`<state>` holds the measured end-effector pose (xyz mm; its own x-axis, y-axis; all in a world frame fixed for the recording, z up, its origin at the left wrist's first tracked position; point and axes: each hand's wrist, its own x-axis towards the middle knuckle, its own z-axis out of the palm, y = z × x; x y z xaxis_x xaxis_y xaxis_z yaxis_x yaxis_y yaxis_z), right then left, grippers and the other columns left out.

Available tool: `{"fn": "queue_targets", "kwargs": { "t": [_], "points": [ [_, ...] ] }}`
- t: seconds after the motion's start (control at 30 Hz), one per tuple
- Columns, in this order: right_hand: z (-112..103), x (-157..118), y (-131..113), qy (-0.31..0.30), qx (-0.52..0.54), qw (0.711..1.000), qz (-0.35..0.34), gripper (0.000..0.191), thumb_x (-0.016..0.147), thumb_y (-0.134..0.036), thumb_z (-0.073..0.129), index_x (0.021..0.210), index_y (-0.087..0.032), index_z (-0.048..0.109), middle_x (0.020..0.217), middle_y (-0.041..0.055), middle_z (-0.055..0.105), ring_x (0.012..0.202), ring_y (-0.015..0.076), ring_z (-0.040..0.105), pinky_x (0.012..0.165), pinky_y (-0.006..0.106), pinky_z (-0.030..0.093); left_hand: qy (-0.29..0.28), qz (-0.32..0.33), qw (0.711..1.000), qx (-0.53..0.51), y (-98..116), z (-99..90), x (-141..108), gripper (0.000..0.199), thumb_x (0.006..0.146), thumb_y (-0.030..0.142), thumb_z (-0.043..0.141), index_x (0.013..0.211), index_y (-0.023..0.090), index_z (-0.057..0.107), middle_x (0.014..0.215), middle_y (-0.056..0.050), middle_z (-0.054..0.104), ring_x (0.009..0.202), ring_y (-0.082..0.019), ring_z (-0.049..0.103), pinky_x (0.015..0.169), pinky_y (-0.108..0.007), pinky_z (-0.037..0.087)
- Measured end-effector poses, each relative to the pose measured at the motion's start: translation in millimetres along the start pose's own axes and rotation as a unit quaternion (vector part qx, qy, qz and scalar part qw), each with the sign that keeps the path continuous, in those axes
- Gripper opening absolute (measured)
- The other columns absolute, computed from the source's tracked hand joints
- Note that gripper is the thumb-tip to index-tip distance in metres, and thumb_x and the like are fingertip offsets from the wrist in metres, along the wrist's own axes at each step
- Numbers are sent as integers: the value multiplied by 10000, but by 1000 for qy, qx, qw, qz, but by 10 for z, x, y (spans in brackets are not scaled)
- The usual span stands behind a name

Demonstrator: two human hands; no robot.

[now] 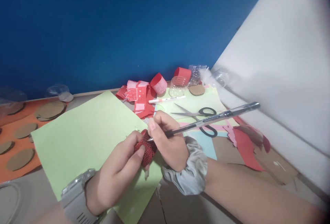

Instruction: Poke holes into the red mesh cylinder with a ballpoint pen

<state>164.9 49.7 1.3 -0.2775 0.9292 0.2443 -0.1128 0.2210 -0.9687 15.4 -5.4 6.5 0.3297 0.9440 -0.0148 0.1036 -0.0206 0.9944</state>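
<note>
My left hand (117, 169) pinches a small red paper roll (149, 153) covered in a dark crisscross pattern. A pen (213, 120) with a clear barrel and dark cap end is gripped in my right hand (170, 143). Its tip meets, or nearly meets, the roll's patterned side. Both hands are over a large light green paper sheet (85, 138). A pale bit sticks out below the roll; the roll's far side is hidden by my fingers.
Black-handled scissors (198, 115) and a white marker (167, 99) lie on papers beyond my right hand. Red paper cutouts (140, 95) and rolls sit by the blue wall (123, 28). Cardboard discs (20, 158) lie on orange paper at left; red scraps (246, 146) are at right.
</note>
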Motion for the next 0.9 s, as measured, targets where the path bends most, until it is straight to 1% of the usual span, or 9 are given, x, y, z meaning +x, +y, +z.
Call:
{"fn": "queue_targets", "kwargs": {
  "t": [0.17,0.3,0.37,0.47,0.53,0.7,0.9],
  "points": [
    [-9,1,-14,-23,4,1000,3,353,965,-285,550,670,-233,362,599,-64,344,557,109,328,534,255,304,11,2,1000,18,3,8,-2,284,1068,247,399,810,221,513,751,18,550,689,-167,490,675,-303,378],
    [-14,5,-33,-41,7,999,9,375,977,-306,557,669,-230,358,599,-71,323,550,102,317,525,252,293,-5,-6,999,35,8,-13,-6,273,1065,247,395,817,225,508,758,19,558,683,-166,490,674,-303,382],
    [-13,7,-38,-39,8,999,21,377,975,-318,558,670,-230,357,602,-73,311,545,100,317,524,253,292,-11,-12,999,39,11,-16,-6,271,1065,248,389,820,227,503,756,18,563,684,-169,492,675,-303,386],
    [-11,7,-35,-37,8,999,32,366,976,-312,548,675,-231,357,599,-77,312,536,97,318,520,254,288,4,-16,999,33,23,-7,-8,276,1061,245,384,812,228,502,744,19,559,678,-171,490,673,-305,387],
    [-11,4,-26,-37,10,999,33,359,979,-289,544,677,-230,360,599,-78,319,537,96,323,521,253,291,4,-18,999,30,33,-6,-8,276,1060,243,382,812,227,503,747,18,560,680,-171,493,675,-304,392],
    [-9,1,1,-40,30,999,21,342,971,-241,550,681,-229,370,601,-80,329,541,95,321,517,253,287,-18,-18,999,40,43,-26,-5,275,1070,255,377,824,226,496,766,16,567,695,-169,503,686,-299,399],
    [3,21,-2,-25,35,999,3,351,962,-232,545,662,-230,363,589,-80,329,537,94,311,520,254,293,-13,-9,999,35,12,-23,-10,285,1081,277,377,828,226,499,763,26,558,693,-159,497,685,-289,398]
  ]
}}
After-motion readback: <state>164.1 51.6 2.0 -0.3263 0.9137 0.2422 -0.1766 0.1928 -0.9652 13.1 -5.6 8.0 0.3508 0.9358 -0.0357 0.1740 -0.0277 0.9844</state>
